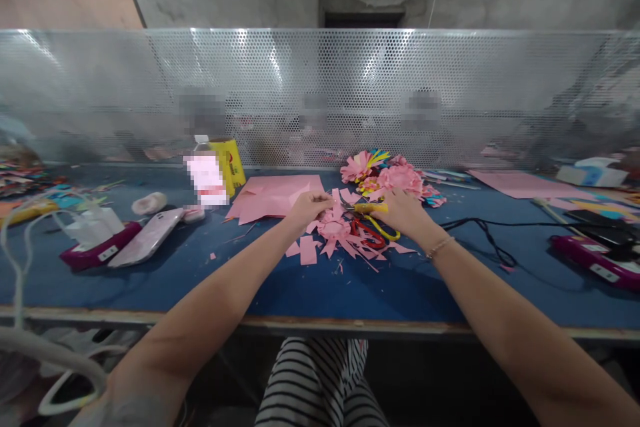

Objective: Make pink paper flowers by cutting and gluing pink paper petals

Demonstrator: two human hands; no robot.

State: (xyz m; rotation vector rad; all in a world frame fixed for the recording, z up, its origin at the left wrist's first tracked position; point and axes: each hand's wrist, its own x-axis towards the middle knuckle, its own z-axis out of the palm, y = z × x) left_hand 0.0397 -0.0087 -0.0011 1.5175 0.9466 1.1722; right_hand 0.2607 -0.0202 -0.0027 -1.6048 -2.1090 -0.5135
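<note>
Over the middle of the blue table, my left hand point(311, 205) is closed in a pinch at the edge of the pink paper scraps point(309, 250); a small pink piece point(337, 200) shows by its fingertips. My right hand point(401, 211) lies at the paper flowers point(400, 177), with a yellow-handled tool point(377, 207) at its fingers, its tip pointing towards my left hand. Red and yellow scissor handles point(369, 233) rest on the scraps below. A crumpled pink flower point(334, 229) sits between my hands. Pink sheets point(280, 193) lie behind my left hand.
At the left are a bottle point(205, 177), a yellow packet point(233, 163), a phone point(147, 238) and a purple power strip point(103, 248). A black cable point(480, 221) runs right towards another purple strip point(595, 260). A perforated metal screen point(300, 67) stands behind the table.
</note>
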